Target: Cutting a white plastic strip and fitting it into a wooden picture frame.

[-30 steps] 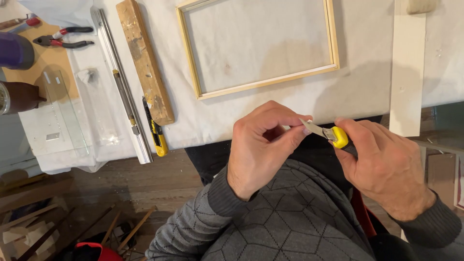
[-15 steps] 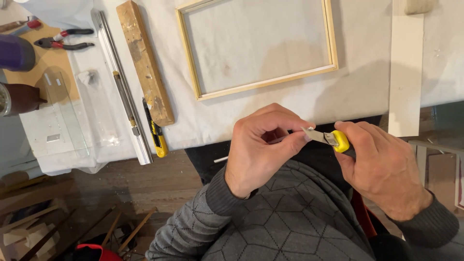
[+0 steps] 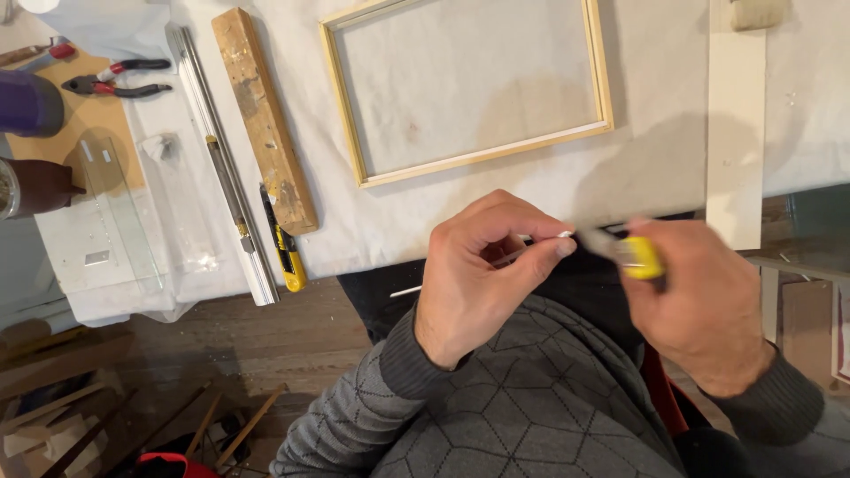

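Note:
My left hand (image 3: 482, 270) pinches a thin white stick (image 3: 416, 289) just below the table's front edge; the stick's tip shows at my fingertips and its other end pokes out to the left. My right hand (image 3: 699, 305) grips a yellow utility knife (image 3: 633, 255), its blade blurred and pointing at the stick's tip. Both hands are over my lap, near my grey patterned sweater. On the white-covered table (image 3: 549, 199) above my hands lies an empty light wooden frame (image 3: 602, 80).
A rough wooden block (image 3: 263, 115), a metal rail (image 3: 221, 168) and a second yellow-black knife (image 3: 283, 250) lie left of the frame. Red-handled pliers (image 3: 119, 84) and clear plastic pieces are at the far left. A white board (image 3: 735, 124) lies at right. Wood strips litter the floor.
My right hand with the knife has moved slightly right and down along the stick's tip, blurring. The left hand holds steady.

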